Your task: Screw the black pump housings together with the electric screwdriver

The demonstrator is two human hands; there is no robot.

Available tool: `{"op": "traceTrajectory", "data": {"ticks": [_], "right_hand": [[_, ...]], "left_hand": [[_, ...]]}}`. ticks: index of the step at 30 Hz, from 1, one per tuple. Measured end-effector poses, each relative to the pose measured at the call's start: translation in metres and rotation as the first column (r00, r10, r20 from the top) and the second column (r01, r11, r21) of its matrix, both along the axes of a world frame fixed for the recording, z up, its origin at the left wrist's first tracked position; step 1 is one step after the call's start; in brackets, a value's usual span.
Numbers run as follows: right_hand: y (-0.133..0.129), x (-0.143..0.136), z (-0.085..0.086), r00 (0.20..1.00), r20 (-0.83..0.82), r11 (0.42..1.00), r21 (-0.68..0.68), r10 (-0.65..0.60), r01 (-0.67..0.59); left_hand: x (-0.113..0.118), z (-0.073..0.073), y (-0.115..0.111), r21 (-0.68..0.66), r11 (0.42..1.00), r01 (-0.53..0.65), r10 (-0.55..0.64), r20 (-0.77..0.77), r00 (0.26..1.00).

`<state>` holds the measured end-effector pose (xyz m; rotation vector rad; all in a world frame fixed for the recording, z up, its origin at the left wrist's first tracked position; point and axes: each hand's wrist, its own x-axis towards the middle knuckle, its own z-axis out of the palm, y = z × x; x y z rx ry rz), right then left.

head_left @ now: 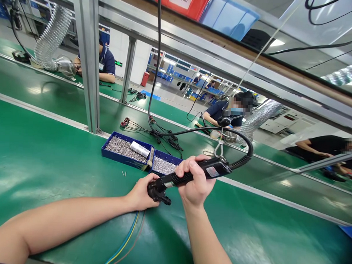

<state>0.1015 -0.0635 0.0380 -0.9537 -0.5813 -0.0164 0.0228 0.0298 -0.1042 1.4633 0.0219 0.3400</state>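
My right hand is wrapped round a black electric screwdriver, tilted with its cabled end up to the right. The front end of the screwdriver reaches down to a black plastic part on the bench. My left hand is closed on that part from the left; its far fingers are hidden. Blue, yellow and brown wires run toward me from beneath the left hand. Whether the screwdriver's tip sits in a screw cannot be seen.
Behind the hands stand a blue tray of long screws with a white label roll and a blue tray of small metal pieces. Two loose screws lie on the green bench. A black cable hangs overhead. Co-workers sit across the bench.
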Motion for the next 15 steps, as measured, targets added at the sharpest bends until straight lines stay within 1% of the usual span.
{"op": "traceTrajectory", "data": {"ticks": [2,5,7,9,11,13,15], "right_hand": [[-0.004,0.004,0.007,0.997,-0.004,0.997,0.007,-0.073,0.073],[-0.016,0.014,0.020,0.978,-0.036,0.977,0.051,-0.206,0.207],[-0.025,0.021,0.027,0.963,-0.068,0.961,0.076,-0.262,0.266],[-0.032,0.026,0.032,0.953,-0.076,0.950,0.087,-0.293,0.299],[-0.036,0.029,0.034,0.948,-0.065,0.945,0.086,-0.311,0.316],[-0.037,0.029,0.035,0.947,-0.059,0.945,0.078,-0.315,0.319],[-0.037,0.029,0.035,0.946,-0.063,0.944,0.067,-0.319,0.323]], "left_hand": [[0.000,0.001,0.000,0.039,0.998,-0.045,0.047,-0.038,0.998],[0.001,0.005,0.002,0.123,0.986,-0.116,0.134,-0.153,0.979],[0.002,0.007,0.005,0.154,0.983,-0.104,0.138,-0.233,0.963],[0.002,0.009,0.008,0.140,0.988,-0.066,0.107,-0.306,0.946],[0.003,0.010,0.010,0.081,0.996,-0.045,0.072,-0.374,0.924],[0.003,0.012,0.009,0.033,0.998,-0.051,0.060,-0.415,0.908],[0.002,0.012,0.008,0.033,0.997,-0.065,0.073,-0.428,0.901]]}}
